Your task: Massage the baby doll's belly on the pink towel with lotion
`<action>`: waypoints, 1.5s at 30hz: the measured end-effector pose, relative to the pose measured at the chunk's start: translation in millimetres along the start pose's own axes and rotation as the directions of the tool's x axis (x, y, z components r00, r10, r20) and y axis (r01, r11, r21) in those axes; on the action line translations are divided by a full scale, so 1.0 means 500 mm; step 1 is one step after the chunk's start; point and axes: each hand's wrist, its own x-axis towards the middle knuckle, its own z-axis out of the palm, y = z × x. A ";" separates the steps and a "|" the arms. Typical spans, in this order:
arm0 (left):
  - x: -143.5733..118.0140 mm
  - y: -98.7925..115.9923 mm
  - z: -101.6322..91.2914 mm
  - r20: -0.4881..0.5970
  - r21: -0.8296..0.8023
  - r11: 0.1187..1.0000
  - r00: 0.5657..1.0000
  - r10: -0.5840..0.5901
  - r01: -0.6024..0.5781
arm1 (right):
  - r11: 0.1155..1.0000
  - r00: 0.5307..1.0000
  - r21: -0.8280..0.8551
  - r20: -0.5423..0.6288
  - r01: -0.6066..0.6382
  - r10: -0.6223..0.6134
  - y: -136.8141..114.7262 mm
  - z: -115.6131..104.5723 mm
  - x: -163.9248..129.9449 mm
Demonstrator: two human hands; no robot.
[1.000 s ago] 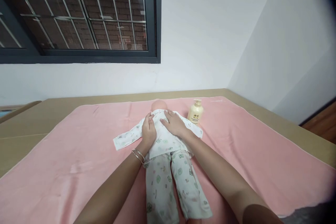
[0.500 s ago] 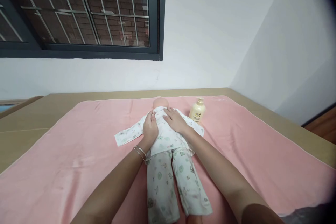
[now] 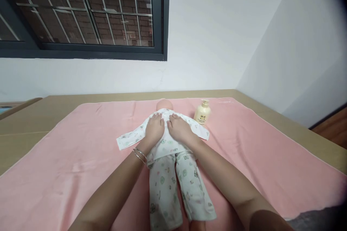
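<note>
A baby doll lies face down on a pink towel, its head away from me. It wears a white printed shirt and matching trousers. My left hand, with bangles at the wrist, rests flat on the doll's upper back. Beside it, my right hand also lies flat on the back, fingers spread toward the collar. Neither hand grips anything.
A cream pump bottle stands upright on the towel just right of the doll's shoulder. The towel covers a tan surface set against white walls. A dark-framed barred window is above at the left.
My left hand has turned from its edge to lie flat on the doll's back and shifted toward the middle. My right hand has slid slightly left, closer to the left one.
</note>
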 end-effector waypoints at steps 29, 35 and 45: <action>0.008 -0.020 0.027 -0.099 -0.080 0.997 0.995 -0.017 0.009 | 0.987 0.995 0.162 -0.094 0.003 0.012 0.030 0.019 0.022; 0.001 -0.021 0.028 -0.143 -0.150 0.988 0.989 -0.047 0.025 | 0.977 0.995 0.213 -0.103 0.010 0.013 0.049 0.053 0.035; -0.027 0.059 -0.015 -0.019 0.173 0.985 1.000 0.025 -0.021 | 0.968 0.996 0.249 -0.085 0.036 -0.015 0.063 0.050 0.041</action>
